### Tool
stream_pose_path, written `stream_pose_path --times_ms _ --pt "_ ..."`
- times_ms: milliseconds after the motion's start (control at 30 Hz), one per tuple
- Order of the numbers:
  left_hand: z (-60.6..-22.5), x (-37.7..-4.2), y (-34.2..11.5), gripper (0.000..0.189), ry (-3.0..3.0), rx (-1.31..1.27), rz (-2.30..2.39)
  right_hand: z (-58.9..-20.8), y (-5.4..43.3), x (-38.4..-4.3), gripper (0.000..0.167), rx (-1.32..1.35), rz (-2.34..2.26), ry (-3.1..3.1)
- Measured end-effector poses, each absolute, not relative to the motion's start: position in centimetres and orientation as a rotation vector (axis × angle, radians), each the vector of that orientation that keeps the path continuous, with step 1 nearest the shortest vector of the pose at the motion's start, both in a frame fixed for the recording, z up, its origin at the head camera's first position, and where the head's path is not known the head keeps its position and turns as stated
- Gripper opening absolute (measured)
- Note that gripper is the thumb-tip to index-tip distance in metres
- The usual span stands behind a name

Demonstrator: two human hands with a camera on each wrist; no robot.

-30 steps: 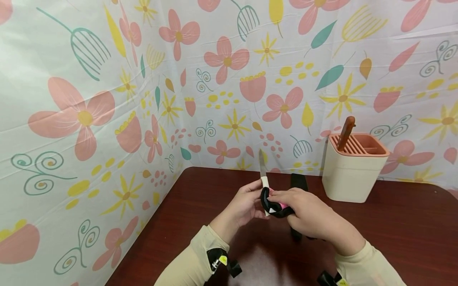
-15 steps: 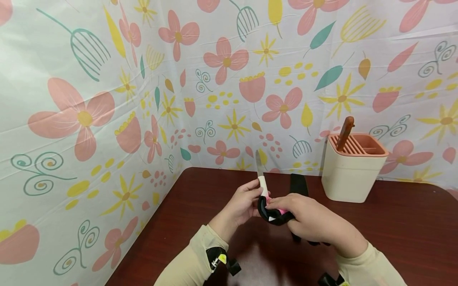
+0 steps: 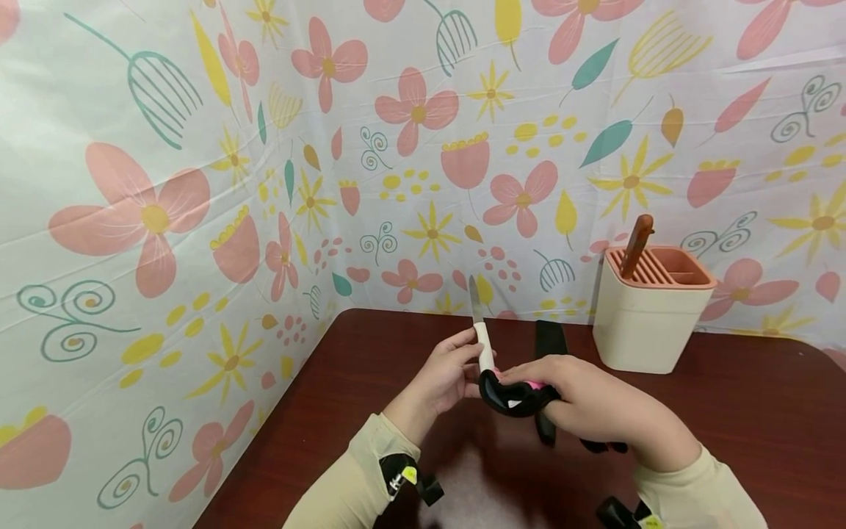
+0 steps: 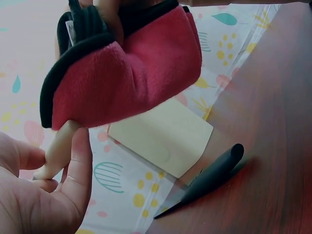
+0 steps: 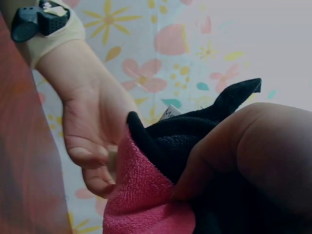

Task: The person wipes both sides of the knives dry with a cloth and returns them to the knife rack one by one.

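In the head view my left hand (image 3: 449,371) pinches a small knife (image 3: 485,345) by its white handle, the blade pointing up and tilted slightly left. My right hand (image 3: 588,397) grips a pink cloth with black edging (image 4: 131,73), which is bunched and folded. The cloth meets the lower end of the knife handle and covers it. In the left wrist view the thumb and fingers of the left hand (image 4: 48,190) hold the cream-coloured handle just below the cloth. The right wrist view shows the right thumb pressing into the cloth's fold.
A black knife (image 3: 546,430) with a broad blade lies on the dark red-brown table (image 3: 370,367), partly behind the right hand. A cream knife block (image 3: 651,330) with an orange slotted top holds a brown-handled knife (image 3: 637,246). Flower-patterned sheeting (image 3: 423,184) hangs behind and to the left.
The right hand has moved a little to the right with the cloth, which slid down the knife handle and uncovered more of it. The blade tip has tilted left.
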State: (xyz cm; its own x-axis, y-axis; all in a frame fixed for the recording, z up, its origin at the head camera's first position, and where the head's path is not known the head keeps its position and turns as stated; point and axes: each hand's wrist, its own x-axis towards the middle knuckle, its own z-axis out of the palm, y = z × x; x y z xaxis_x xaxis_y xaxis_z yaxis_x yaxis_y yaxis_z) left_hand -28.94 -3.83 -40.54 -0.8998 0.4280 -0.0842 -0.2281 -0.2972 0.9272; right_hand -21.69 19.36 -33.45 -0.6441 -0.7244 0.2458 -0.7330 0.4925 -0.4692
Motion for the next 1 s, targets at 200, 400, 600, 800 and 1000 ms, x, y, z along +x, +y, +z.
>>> stream_pose_path --times_ms 200,400,600,800,1000 --pt "-40.5 -28.9 -3.9 0.062 1.566 0.260 2.226 -32.6 20.8 -21.5 0.065 1.266 0.843 -2.583" --pt "-40.4 -28.9 -3.9 0.072 1.567 0.288 2.217 -33.2 24.6 -21.9 0.073 1.148 0.922 -2.704" --pt "-40.3 -29.1 -4.0 0.069 1.605 0.338 2.205 -36.3 30.2 -23.2 0.061 0.988 0.733 -2.870" --pt "-40.2 -29.2 -4.0 0.061 1.623 0.311 2.198 -39.3 34.8 -22.9 0.059 0.764 0.523 -3.019" --pt "-40.4 -29.3 -4.0 0.055 1.602 0.349 2.202 -41.6 37.4 -22.2 0.065 0.605 0.318 -3.091"
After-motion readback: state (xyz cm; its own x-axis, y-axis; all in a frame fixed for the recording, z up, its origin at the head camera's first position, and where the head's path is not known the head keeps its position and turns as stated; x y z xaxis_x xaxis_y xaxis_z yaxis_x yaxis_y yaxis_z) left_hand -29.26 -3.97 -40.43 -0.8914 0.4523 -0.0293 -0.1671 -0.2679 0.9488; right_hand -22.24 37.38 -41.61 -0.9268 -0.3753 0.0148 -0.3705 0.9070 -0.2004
